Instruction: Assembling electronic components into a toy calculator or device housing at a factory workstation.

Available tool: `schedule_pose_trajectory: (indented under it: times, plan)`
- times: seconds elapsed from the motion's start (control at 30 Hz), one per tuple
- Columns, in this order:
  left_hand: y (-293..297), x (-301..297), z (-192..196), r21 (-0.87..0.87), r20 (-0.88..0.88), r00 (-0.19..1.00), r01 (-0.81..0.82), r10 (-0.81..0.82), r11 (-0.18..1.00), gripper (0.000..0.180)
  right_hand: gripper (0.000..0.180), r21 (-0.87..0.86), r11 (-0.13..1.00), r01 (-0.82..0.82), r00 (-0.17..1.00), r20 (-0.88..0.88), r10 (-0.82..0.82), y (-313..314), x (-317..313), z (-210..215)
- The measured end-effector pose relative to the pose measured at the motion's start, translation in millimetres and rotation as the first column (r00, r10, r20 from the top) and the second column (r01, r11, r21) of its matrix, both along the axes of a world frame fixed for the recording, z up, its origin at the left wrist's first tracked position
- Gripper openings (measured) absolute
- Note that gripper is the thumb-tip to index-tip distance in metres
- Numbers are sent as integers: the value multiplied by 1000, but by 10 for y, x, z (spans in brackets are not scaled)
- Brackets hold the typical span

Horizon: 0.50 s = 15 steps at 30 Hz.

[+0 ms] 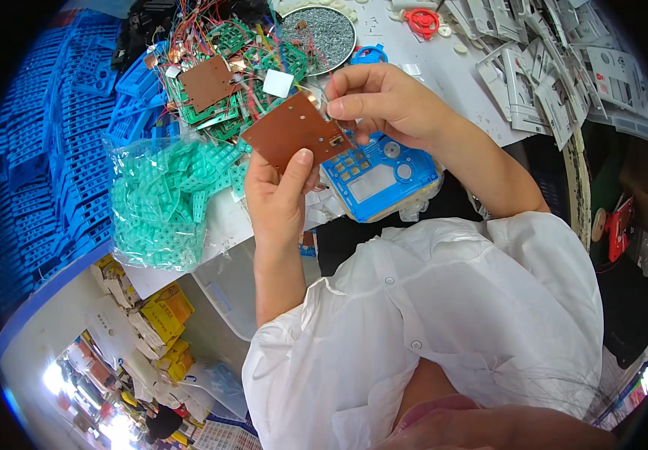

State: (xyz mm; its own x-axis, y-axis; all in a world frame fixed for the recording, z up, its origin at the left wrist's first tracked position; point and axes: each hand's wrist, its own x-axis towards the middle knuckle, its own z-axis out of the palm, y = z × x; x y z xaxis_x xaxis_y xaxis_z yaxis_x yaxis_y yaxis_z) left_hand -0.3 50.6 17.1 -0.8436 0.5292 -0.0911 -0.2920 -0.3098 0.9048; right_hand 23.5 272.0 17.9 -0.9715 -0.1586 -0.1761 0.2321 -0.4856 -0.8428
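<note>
A brown circuit board (294, 133) is gripped by its lower edge in my left hand (282, 180), thumb on its face and fingers behind. At the board's upper right edge, my right hand (387, 105) is closed in a pinch. Thin wires pass close to its fingertips, but what they hold is too small to make out. Below that hand lies a blue plastic housing (378, 187) with square button openings and round dials, partly covered by the board and resting at the table's near edge.
Wired green circuit boards and another brown board (207, 82) are heaped behind my left hand. A bag of mint-green rubber pads (163, 199) lies left. Blue plastic parts (31, 150) are stacked far left. A tray of small metal pieces (320, 37) stands behind; white plastic parts (526, 90) pile up right.
</note>
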Motion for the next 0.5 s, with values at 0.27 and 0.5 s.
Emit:
schedule_pose_trajectory:
  times: [0.27, 0.5]
  plan:
    - [18, -17, -87, 187, 57, 994, -101, 92, 977, 24, 15, -138, 987, 85, 996, 22, -83, -26, 171, -145]
    - [46, 15, -113, 246, 139, 983, -153, 122, 957, 27, 15, -45, 992, 122, 992, 38, -120, -123, 357, -166]
